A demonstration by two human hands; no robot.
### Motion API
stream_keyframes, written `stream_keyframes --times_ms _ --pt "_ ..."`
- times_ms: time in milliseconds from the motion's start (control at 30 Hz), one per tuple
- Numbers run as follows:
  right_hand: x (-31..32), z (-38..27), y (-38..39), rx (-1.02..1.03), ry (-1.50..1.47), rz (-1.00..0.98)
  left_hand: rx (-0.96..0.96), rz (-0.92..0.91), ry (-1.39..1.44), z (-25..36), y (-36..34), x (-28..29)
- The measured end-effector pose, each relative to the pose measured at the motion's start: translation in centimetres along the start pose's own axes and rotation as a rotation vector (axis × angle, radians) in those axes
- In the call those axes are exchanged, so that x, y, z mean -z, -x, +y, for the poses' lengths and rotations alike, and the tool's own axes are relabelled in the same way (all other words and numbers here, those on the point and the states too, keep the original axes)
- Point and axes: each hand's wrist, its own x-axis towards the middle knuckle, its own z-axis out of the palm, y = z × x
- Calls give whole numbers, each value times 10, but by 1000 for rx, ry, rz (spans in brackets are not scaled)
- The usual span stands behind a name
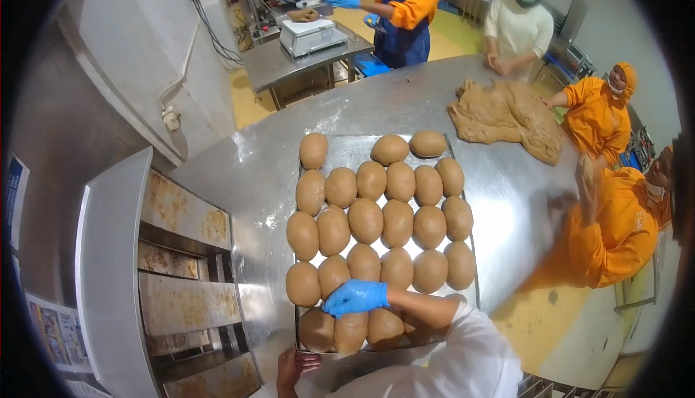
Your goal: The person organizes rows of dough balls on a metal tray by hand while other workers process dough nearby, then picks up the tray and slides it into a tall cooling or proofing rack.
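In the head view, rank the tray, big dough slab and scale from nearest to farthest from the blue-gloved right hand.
1. Tray: beneath the hand.
2. Big dough slab: ahead, to the right.
3. Scale: ahead, on the side table.

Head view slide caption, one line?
Dough balls in rows on a tray, blue-gloved right hand over the near rows, left hand at the tray's near edge.

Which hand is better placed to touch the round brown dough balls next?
Probably the blue-gloved right hand: it's over the dough balls, while the bare left hand is by the rectangular tray's near edge.
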Motion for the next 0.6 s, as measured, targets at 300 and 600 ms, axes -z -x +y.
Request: stream_keyframes --times_ms 300,600 --pt "279 130 33 -193 478 1231 19 62 -3 -4 -8 0" --pt "386 167 13 -511 627 457 71 32 -22 3 -5 1"
